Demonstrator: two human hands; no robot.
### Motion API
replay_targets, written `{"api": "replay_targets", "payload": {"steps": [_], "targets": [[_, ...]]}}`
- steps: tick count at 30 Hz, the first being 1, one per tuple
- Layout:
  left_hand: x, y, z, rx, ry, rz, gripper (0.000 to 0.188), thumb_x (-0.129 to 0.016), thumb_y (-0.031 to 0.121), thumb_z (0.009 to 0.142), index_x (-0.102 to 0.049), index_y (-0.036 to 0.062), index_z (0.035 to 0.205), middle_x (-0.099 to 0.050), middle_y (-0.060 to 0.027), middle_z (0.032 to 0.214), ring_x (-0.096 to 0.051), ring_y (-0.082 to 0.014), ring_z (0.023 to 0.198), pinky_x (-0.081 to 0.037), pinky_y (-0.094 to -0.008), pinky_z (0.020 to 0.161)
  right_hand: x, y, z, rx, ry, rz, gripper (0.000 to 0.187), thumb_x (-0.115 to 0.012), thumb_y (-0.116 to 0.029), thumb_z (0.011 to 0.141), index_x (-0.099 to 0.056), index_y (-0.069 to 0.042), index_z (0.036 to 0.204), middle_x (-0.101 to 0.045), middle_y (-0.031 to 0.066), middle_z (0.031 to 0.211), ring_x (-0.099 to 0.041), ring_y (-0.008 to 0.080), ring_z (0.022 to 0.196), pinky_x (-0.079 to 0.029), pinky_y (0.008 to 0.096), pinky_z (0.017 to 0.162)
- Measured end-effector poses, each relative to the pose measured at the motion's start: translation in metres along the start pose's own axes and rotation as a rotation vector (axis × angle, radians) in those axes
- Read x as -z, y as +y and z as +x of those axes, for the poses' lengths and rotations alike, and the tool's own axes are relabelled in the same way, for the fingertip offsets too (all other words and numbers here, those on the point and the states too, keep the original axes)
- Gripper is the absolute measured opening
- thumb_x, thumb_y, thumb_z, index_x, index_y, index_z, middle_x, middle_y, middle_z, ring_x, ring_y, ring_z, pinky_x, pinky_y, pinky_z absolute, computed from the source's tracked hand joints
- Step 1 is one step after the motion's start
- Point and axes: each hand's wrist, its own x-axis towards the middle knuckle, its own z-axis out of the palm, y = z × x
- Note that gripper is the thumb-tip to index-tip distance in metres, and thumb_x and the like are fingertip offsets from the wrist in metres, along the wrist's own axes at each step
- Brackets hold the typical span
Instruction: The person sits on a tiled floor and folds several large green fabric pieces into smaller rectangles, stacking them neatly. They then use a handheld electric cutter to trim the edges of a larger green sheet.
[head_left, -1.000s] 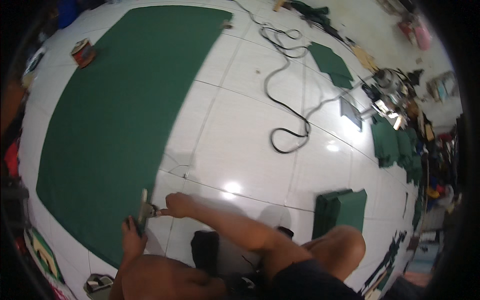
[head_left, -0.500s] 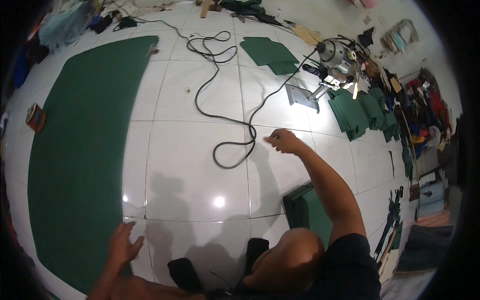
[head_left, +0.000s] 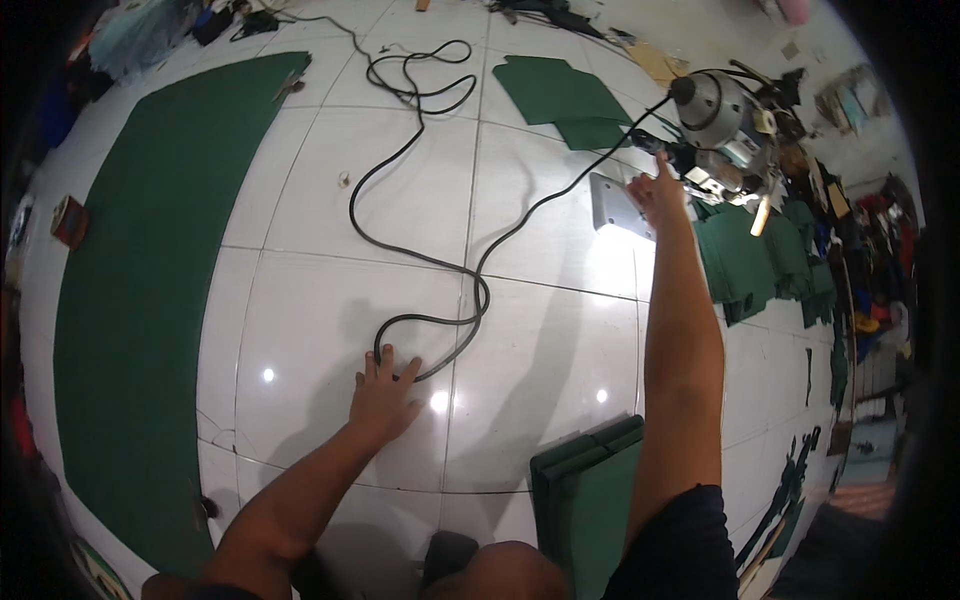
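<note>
My left hand (head_left: 385, 397) is spread over the white tiles, its fingertips at a loop of black power cable (head_left: 395, 245). Whether it presses on the floor is hard to tell. My right hand (head_left: 657, 196) reaches out to the upright fabric cutting machine (head_left: 715, 110) at the far right. One finger stretches up to the machine's dark handle (head_left: 662, 147), and the others bend over the flat metal base (head_left: 612, 205). No grip on the handle shows. The cable runs from the machine's motor across the floor.
A long green fabric layer (head_left: 140, 300) lies along the left, with a tin can (head_left: 69, 222) on its edge. Folded green fabric (head_left: 590, 500) rests beside my right arm. More green cut pieces (head_left: 560, 95) lie at the back, and further stacks (head_left: 740, 255) lie right of the machine.
My right hand has moved forward and right to the cutting machine. My left hand has swung from the fabric edge to the cable loop. The view has shifted as I lean forward.
</note>
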Motion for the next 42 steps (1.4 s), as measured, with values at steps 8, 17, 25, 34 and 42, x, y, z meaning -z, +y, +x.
{"api": "replay_targets", "payload": {"steps": [8, 17, 25, 34, 42], "targets": [[-0.03, 0.006, -0.001, 0.04, 0.199, 0.032, 0.059, -0.063, 0.04, 0.092, -0.047, 0.014, 0.142, -0.03, -0.0318, 0.152, -0.034, -0.0567, 0.136, -0.033, -0.0669, 0.106, -0.021, 0.0, 0.068, 0.015, 0.12, 0.232, 0.056, -0.064, -0.046, 0.094, -0.047, 0.001, 0.12, -0.056, 0.0182, 0.088, -0.061, 0.0316, 0.064, -0.06, 0.0462, 0.065], [-0.035, 0.003, 0.007, -0.017, 0.329, 0.005, 0.034, -0.067, 0.03, 0.091, -0.056, 0.005, 0.111, -0.042, -0.0269, 0.146, -0.046, -0.0492, 0.13, -0.043, -0.0579, 0.101, 0.02, -0.021, 0.149, -0.029, -0.018, 0.233, 0.041, -0.059, -0.031, 0.098, -0.046, -0.001, 0.123, -0.059, 0.0275, 0.113, -0.067, 0.0437, 0.09, -0.058, 0.0598, 0.084], [0.054, -0.053, -0.033, 0.234, 0.454, -0.617, 0.03, -0.061, 0.023, 0.096, -0.055, 0.0012, 0.117, -0.063, -0.0206, 0.124, -0.064, -0.0386, 0.103, -0.052, -0.045, 0.086, -0.002, 0.003, 0.118, -0.055, -0.032, 0.265, 0.041, -0.054, -0.042, 0.1, -0.045, -0.01, 0.124, -0.052, 0.0172, 0.124, -0.059, 0.0339, 0.107, -0.049, 0.066, 0.093], [0.178, -0.123, -0.075, 0.378, 0.606, -0.487, 0.022, -0.051, 0.026, 0.103, -0.057, 0.0046, 0.104, -0.071, -0.0166, 0.085, -0.068, -0.0368, 0.079, -0.051, -0.0432, 0.068, 0.027, 0.03, 0.018, -0.216, -0.174, -0.06, 0.028, -0.074, -0.033, 0.085, -0.055, -0.015, 0.077, -0.056, 0.0007, 0.06, -0.053, 0.0152, 0.044, -0.047, 0.0308, 0.041], [0.253, -0.161, -0.073, 0.276, 0.838, -0.767, 0.031, -0.052, 0.031, 0.103, -0.059, 0.0008, 0.103, -0.057, -0.0038, 0.064, -0.054, -0.0103, 0.053, -0.044, -0.0279, 0.052, 0.052, 0.047, -0.085, -0.259, -0.417, -0.067, 0.016, -0.067, -0.022, 0.084, -0.056, -0.012, 0.08, -0.054, 0.0021, 0.062, -0.054, 0.0156, 0.049, -0.047, 0.0307, 0.045]]}}
